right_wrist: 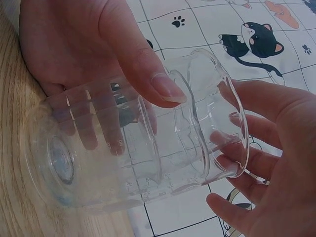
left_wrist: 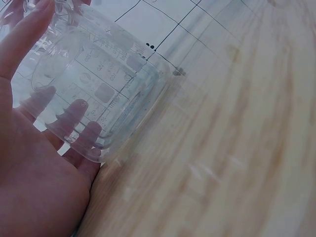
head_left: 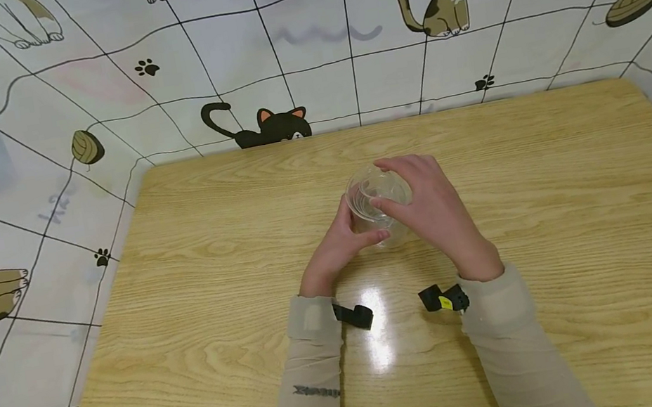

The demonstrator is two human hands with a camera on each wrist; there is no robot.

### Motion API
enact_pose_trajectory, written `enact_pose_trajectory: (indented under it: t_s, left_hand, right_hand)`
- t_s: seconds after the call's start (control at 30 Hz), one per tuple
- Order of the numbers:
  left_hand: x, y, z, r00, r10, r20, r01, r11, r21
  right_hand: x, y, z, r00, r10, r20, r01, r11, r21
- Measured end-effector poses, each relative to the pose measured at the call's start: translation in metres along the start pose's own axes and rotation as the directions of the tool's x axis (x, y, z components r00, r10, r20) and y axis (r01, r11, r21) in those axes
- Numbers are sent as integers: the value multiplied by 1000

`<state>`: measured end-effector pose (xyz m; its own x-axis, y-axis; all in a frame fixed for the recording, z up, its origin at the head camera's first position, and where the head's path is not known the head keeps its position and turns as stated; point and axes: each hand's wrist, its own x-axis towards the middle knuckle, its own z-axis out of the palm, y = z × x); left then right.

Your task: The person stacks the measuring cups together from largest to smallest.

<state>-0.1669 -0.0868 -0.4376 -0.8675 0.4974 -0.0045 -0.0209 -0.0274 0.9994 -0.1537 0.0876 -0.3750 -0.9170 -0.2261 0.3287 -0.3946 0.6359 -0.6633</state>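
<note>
Two clear glass beakers are nested at the middle of the table (head_left: 212, 250). The larger outer beaker (left_wrist: 116, 86) carries printed graduations, and its base is at the tabletop. My left hand (head_left: 335, 245) holds it round the side, with the thumb on the near side and the other fingers visible through the glass. Inside sits a smaller beaker (right_wrist: 217, 148), whose rim stands above the larger one's rim. My right hand (head_left: 433, 204) grips this upper rim, thumb on the near side and fingers at the far side. Whether the smaller base touches the larger one's bottom, I cannot tell.
A white cat-print sheet (head_left: 312, 35) with grid lines rises behind the table and along the left and right sides. Black straps (head_left: 353, 316) hang at both wrists below the sleeves. A bright reflection lies on the wood between the forearms.
</note>
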Motion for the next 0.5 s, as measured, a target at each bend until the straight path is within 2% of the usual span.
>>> enact_pose_trajectory:
  t_s: [0.5]
  left_hand:
    - [0, 0, 0, 1000, -2, 5, 2, 1000, 9]
  right_hand:
    - [0, 1, 1, 1000, 5, 11, -5, 1000, -9]
